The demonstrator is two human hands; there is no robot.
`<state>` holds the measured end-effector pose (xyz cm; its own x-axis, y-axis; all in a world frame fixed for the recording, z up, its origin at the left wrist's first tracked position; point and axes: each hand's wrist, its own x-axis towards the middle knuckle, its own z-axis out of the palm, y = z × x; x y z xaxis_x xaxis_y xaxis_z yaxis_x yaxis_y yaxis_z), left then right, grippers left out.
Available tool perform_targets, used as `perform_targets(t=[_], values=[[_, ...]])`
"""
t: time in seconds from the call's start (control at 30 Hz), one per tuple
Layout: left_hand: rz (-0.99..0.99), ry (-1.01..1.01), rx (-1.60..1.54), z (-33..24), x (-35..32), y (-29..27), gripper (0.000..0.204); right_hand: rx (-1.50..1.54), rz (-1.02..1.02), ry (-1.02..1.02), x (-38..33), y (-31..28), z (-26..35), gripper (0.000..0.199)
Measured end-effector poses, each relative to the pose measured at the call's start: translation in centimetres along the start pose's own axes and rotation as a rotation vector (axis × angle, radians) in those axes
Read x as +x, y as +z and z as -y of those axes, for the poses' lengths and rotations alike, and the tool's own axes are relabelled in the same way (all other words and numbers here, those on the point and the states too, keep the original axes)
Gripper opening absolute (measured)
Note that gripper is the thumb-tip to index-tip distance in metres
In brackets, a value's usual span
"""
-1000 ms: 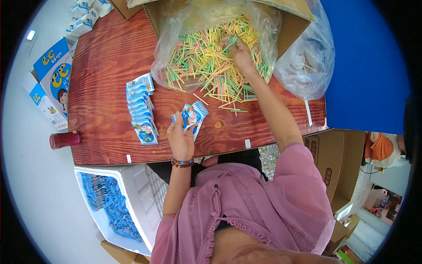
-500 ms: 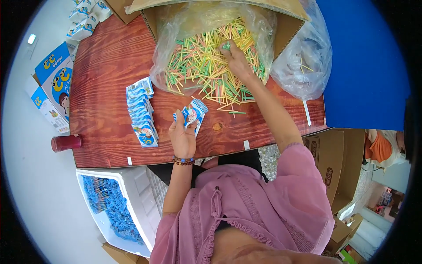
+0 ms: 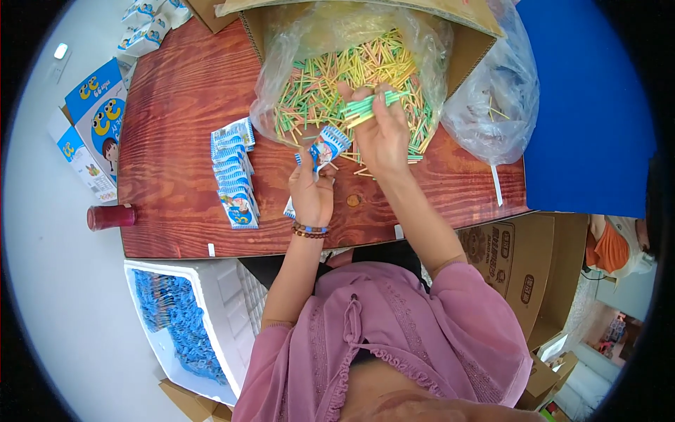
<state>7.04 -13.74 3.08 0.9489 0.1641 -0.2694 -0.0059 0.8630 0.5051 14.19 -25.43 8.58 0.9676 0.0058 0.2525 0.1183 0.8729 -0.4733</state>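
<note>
- We see a broad table [image 3: 176,91] of red-brown grained wood, its edges bowed by the lens.
- At its far side we find an open brown cardboard box [image 3: 472,56], lined with a clear, crumpled plastic bag [image 3: 267,98].
- Beside the table's near left edge, lower down, stands a white foam box [image 3: 223,302] holding many blue packets [image 3: 176,323].
- Spreading out of the bag onto the wood, we see a loose heap of thin pink, yellow and green sticks [image 3: 313,105].
- Left of the heap lies an overlapping row of small blue-and-white printed packets [image 3: 235,176].
- The right hand [image 3: 387,137] is over the heap's near part, thumb and fingers closed around a small bundle of mostly green sticks [image 3: 364,107].
- The left hand [image 3: 311,197], near the right but apart, pinches one blue-and-white printed packet [image 3: 326,146].
- By its palm we see a second packet's corner [image 3: 289,208]; we cannot tell whether the fingers hold it.
</note>
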Motion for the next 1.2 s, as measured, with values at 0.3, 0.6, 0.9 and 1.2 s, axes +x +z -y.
perform_targets(t=[0.3,0.6,0.9,1.2], values=[[-0.009,0.008,-0.009,-0.1,-0.5,0.1,0.026,-0.163,0.046,-0.132,-2.9,1.5,-1.7,0.014],[0.001,0.026,-0.023,0.2,-0.7,0.4,0.024,-0.27,0.013,-0.143,-4.2,1.2,-2.3,0.013],[0.043,0.059,-0.019,0.6,0.0,0.7,0.026,-0.576,0.1,-0.076,-4.2,2.0,-1.8,0.02],[0.09,-0.021,-0.145,1.0,0.1,-0.8,0.033,-0.576,0.143,0.058,-3.5,1.9,-1.8,0.04]])
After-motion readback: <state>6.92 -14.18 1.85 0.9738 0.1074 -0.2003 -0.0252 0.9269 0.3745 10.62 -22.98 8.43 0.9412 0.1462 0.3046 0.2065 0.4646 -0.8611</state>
